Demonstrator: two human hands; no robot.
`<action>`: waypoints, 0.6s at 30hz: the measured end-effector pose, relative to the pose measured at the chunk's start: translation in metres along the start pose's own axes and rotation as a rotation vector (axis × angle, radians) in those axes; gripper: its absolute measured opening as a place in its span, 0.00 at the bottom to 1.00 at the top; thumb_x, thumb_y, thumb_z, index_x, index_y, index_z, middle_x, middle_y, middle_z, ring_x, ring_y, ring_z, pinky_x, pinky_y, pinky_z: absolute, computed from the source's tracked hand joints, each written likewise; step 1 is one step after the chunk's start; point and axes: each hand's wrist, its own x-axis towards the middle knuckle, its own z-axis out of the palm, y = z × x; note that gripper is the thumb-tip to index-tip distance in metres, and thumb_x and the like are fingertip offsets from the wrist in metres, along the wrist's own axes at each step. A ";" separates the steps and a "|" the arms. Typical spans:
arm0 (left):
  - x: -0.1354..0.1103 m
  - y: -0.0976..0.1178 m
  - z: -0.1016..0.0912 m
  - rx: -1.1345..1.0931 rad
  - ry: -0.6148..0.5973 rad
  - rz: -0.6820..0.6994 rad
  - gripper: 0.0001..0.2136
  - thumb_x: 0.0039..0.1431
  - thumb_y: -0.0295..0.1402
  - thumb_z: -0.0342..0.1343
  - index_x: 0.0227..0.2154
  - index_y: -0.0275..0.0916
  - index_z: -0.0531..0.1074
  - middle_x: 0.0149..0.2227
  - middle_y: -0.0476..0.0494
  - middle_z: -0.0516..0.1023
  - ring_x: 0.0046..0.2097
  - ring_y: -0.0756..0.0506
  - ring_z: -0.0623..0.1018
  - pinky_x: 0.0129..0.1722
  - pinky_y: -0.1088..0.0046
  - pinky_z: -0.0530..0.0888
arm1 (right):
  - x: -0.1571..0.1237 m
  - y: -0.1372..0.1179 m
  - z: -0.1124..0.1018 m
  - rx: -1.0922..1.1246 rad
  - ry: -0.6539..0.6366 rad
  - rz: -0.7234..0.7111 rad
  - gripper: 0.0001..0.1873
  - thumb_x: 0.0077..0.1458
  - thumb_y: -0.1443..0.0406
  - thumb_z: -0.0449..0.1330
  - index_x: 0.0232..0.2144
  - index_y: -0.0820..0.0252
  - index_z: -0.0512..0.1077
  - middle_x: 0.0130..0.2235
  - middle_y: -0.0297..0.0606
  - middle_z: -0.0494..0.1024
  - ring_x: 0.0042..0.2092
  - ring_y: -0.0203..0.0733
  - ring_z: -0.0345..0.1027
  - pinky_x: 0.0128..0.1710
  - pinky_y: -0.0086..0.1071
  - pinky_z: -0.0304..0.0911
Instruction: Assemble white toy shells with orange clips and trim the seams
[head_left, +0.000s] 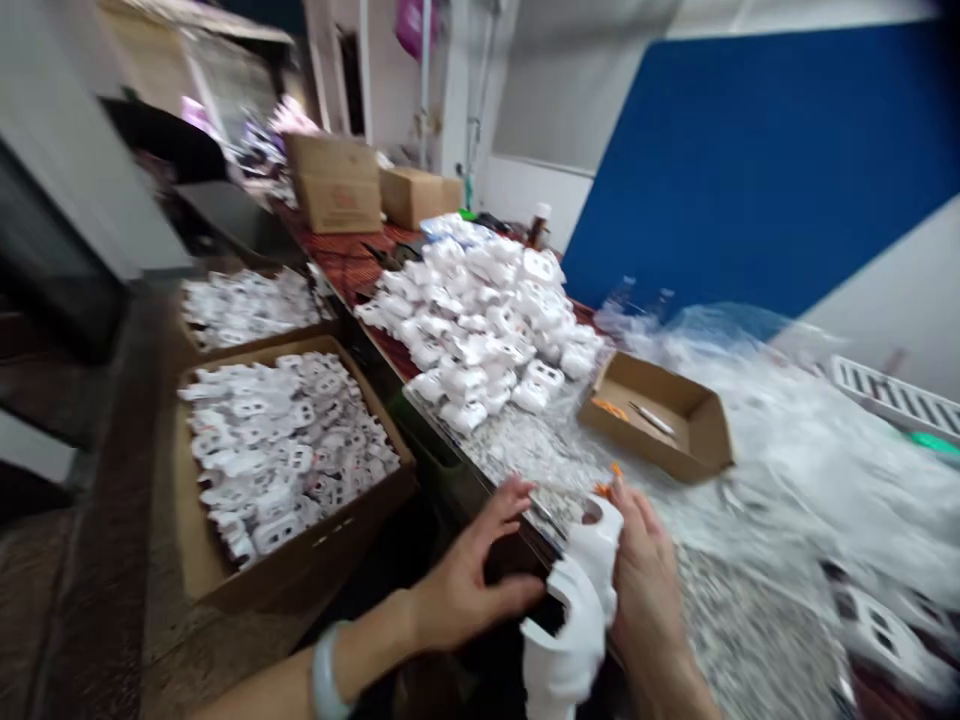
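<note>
My right hand (649, 580) is closed on a hollow white plastic part (581, 610) with curved cut-outs, held above the table's front edge. By that hand's fingertips shows a small orange piece (611, 480); how it is held is partly hidden. My left hand (484, 575), with a pale bangle on its wrist, is open beside the part. Its fingers are spread and its thumb points at the cut-out, and I cannot tell if the thumb touches it. Beyond the hands lies a big heap of similar white parts (480, 320) on the table.
A shallow cardboard tray (694, 440) holds orange pieces and a pen-like tool (652, 418). Clear plastic sheeting (772, 430) spreads to the right. On the left stand a cardboard box (397, 480) full of white parts and another behind it. More white parts (885, 630) lie bottom right.
</note>
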 end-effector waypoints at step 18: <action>-0.027 -0.022 0.016 -0.893 -0.117 -0.618 0.33 0.59 0.57 0.37 0.43 0.30 0.73 0.37 0.35 0.75 0.31 0.44 0.76 0.31 0.68 0.73 | -0.051 -0.021 -0.020 -0.792 -0.204 -0.808 0.04 0.57 0.70 0.57 0.35 0.58 0.67 0.35 0.36 0.73 0.37 0.38 0.66 0.39 0.35 0.59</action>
